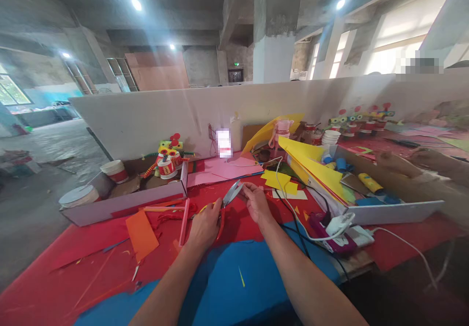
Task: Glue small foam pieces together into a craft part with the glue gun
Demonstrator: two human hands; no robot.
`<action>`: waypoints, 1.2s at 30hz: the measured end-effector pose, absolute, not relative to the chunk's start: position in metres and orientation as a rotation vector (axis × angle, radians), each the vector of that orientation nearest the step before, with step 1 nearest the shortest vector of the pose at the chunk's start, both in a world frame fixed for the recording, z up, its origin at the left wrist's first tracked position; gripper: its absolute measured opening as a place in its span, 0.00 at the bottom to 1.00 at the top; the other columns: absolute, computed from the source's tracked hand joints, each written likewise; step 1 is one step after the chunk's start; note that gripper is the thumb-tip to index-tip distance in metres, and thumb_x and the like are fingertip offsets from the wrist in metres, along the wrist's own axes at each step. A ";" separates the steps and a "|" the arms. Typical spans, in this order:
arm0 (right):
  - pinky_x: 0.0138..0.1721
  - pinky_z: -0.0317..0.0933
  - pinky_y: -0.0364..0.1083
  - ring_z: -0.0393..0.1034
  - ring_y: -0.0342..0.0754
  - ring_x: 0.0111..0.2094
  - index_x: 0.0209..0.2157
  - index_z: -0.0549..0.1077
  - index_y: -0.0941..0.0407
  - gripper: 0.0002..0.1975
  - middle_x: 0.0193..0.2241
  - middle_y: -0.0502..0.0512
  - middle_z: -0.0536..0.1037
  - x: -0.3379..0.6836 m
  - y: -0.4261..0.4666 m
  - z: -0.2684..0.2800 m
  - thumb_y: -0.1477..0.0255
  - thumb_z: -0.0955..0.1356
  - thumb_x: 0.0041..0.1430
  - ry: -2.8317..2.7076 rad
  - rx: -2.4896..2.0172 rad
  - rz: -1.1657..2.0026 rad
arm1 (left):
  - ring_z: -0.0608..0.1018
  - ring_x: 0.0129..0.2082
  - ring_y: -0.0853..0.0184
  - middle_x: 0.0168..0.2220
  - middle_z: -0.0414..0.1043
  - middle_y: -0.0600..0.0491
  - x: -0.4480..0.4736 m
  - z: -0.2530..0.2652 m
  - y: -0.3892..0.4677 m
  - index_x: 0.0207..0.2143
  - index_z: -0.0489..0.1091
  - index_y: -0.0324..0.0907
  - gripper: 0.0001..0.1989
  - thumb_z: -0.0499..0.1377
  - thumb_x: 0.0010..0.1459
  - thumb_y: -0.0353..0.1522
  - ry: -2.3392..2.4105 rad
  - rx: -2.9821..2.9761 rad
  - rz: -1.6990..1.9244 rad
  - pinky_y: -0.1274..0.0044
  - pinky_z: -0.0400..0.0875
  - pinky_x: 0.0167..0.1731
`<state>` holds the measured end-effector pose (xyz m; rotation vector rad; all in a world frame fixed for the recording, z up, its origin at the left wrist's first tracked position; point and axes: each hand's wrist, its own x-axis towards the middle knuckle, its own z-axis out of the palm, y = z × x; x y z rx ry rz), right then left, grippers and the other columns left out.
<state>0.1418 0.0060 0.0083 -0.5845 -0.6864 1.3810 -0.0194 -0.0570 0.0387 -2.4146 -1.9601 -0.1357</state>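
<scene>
The left hand (pixel 207 221) is clamped on the scissors (pixel 231 194), its fingers about the red and yellow handles, so the blades point away from the body and toward the right hand (pixel 256 204). The blades seem slightly parted, probably because the grip on the handles is loose. The right hand's fingertips come close together at the blade tips, as if to steady something small there; whether they pinch anything I cannot tell. The scissors are between the two hands, above the red-covered worktop (pixel 47 277), likely held up so that the blades stay clear of the paper below.

Nearest the body lies a blue sheet (pixel 234 267) with a thin yellow sliver (pixel 242 277) on it. Orange paper (pixel 142 235) lies to the left; yellow pieces (pixel 282 182) lie beyond the right hand, and pink sheets (pixel 234 167) farther back, perhaps set out flat to be within reach. A box (pixel 154 195) on the left carries paper cups (pixel 114 170) and a cup figure (pixel 170 157), its walls presumably keeping them together. On the right, cables run to a purple power strip (pixel 330 233) beside another box (pixel 399 212), seemingly pushed aside to leave room for both arms
</scene>
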 end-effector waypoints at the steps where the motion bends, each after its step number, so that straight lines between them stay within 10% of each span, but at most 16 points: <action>1: 0.39 0.69 0.49 0.74 0.46 0.30 0.28 0.73 0.55 0.15 0.27 0.49 0.79 0.141 0.006 0.008 0.64 0.76 0.39 -0.689 -0.573 1.397 | 0.78 0.40 0.59 0.44 0.72 0.44 -0.019 0.039 -0.058 0.57 0.56 0.43 0.20 0.46 0.62 0.27 -1.962 -2.410 -0.124 0.74 0.67 0.33; 36: 0.40 0.68 0.47 0.73 0.44 0.30 0.28 0.75 0.56 0.14 0.27 0.48 0.79 0.138 0.002 0.006 0.65 0.77 0.39 -0.736 -0.573 1.457 | 0.79 0.40 0.57 0.42 0.73 0.44 -0.013 0.042 -0.060 0.57 0.56 0.42 0.20 0.46 0.62 0.25 -1.965 -2.392 -0.074 0.72 0.69 0.33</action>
